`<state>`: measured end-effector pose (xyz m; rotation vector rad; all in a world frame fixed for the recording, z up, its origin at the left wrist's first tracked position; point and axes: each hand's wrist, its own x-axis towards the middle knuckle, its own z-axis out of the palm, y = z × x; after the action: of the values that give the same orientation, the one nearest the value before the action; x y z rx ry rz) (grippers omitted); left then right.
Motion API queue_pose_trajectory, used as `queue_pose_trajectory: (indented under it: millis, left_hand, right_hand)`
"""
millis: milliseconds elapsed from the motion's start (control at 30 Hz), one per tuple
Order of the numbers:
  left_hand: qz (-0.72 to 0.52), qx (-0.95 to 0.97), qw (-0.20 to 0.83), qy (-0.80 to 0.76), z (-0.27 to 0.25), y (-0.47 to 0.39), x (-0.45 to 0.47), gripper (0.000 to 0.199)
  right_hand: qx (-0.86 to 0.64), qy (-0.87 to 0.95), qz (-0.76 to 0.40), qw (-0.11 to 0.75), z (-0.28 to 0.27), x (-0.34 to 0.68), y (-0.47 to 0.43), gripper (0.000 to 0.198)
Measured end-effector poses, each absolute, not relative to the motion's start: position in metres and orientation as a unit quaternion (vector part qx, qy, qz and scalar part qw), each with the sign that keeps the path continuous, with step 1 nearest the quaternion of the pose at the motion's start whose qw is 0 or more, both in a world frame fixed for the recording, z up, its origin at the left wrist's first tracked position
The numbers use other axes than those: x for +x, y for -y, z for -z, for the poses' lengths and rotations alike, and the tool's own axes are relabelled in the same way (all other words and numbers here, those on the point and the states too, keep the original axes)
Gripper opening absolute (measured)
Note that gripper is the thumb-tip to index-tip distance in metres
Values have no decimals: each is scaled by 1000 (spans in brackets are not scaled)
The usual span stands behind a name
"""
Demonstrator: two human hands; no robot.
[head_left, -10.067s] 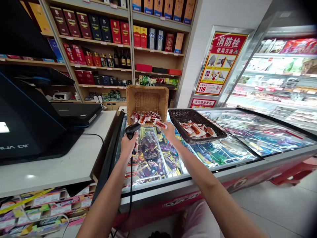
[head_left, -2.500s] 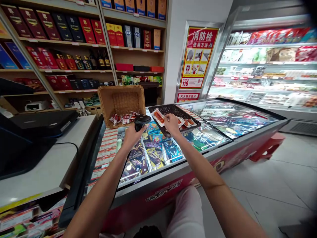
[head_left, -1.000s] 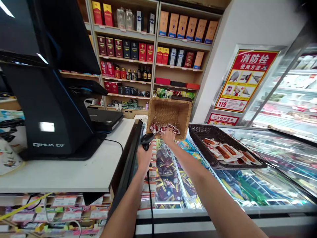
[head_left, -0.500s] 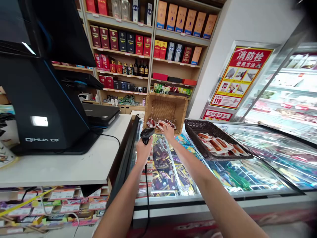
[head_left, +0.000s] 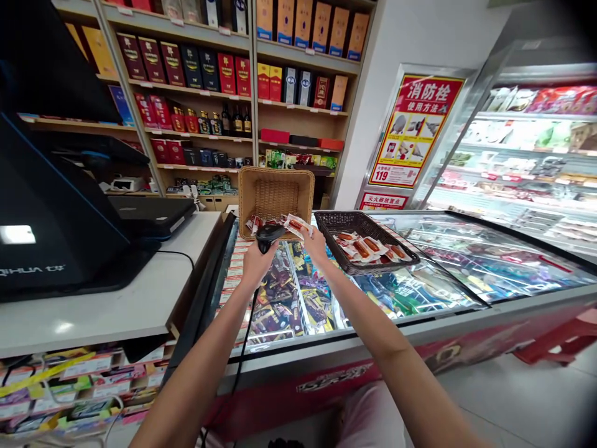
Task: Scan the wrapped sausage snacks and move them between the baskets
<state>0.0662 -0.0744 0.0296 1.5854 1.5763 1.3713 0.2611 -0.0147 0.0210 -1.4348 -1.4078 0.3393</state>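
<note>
My left hand (head_left: pixel 256 263) is wrapped round the handle of a black barcode scanner (head_left: pixel 269 233), its cord hanging down over the freezer front. Pinched in my right hand (head_left: pixel 316 244) is a packaged sausage (head_left: pixel 297 224) in a clear and white wrapper, held just right of the scanner head. Behind both hands a tan wicker basket (head_left: pixel 276 176) stands tilted with its opening toward me, and more packaged sausages lie in its bottom. To the right, a dark brown wicker basket (head_left: pixel 333 219) on the freezer glass holds several packaged sausages (head_left: pixel 366 247).
A glass-topped freezer (head_left: pixel 448 264) with packed frozen goods lies under the baskets. At left, a white counter (head_left: pixel 107 314) carries a black checkout terminal (head_left: pixel 51 230). Shelves of boxed bottles (head_left: pixel 200 65) stand behind. A red stool (head_left: pixel 559 339) is at the right.
My right hand has lifted a packaged sausage from the tan basket and drawn it to the right, near the scanner. The head view has turned rightward.
</note>
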Motion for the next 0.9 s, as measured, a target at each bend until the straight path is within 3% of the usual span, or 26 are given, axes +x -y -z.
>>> queue_pose_trajectory:
  millis: [133, 433, 700, 900]
  left_hand:
    - [-477, 606, 235, -591, -36, 76, 91, 36]
    - [-444, 639, 224, -586, -37, 77, 129, 37]
    - [-433, 651, 264, -565, -51, 69, 177, 33]
    - [-437, 658, 309, -529, -61, 53, 213, 30]
  right_hand:
    - [-618, 570, -142, 523, -32, 285, 35, 32]
    - [-613, 554, -137, 547, -29, 318, 55, 31]
    - [-773, 466, 3, 430, -40, 369, 45, 33]
    - [-799, 455, 40, 390, -46, 406, 26, 29]
